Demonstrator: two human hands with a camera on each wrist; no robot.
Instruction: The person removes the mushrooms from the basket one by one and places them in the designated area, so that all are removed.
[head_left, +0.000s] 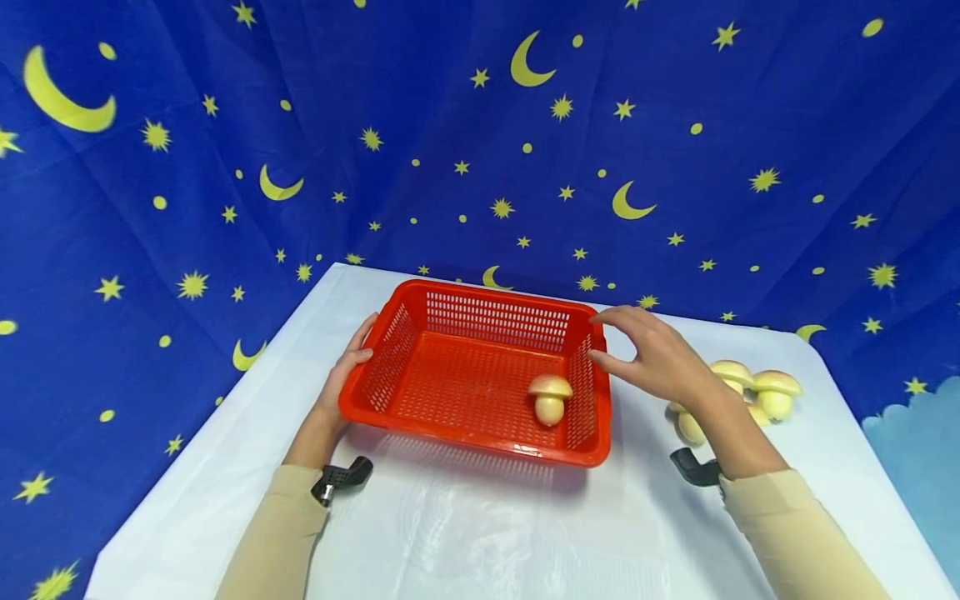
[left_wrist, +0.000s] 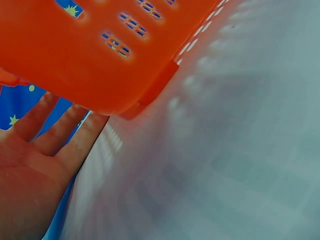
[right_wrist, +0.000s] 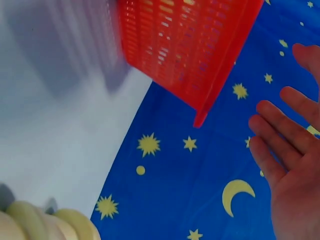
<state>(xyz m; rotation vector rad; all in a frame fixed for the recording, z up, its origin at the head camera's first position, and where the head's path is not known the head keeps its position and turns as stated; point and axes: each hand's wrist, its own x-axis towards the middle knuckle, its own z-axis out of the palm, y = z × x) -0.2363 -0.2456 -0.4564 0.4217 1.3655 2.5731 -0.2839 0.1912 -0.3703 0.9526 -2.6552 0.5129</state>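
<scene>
A red perforated plastic basket [head_left: 472, 392] is on the white table between my hands. One mushroom [head_left: 550, 400] with a rounded cap lies inside it, near the right wall. My left hand [head_left: 341, 375] is at the basket's left side, its extended fingers [left_wrist: 82, 142] reaching the outer wall. Fingertips there are partly hidden behind the plastic in the left wrist view. By the right rim, my right hand [head_left: 652, 350] has spread fingers and holds nothing. The right wrist view shows a gap between its fingers [right_wrist: 280, 130] and the basket.
Several more mushrooms [head_left: 776, 392] lie in a group at the right of the white table [head_left: 480, 542], partly covered by my right forearm. Blue cloth [head_left: 450, 108] with yellow moons and stars hangs close behind the basket.
</scene>
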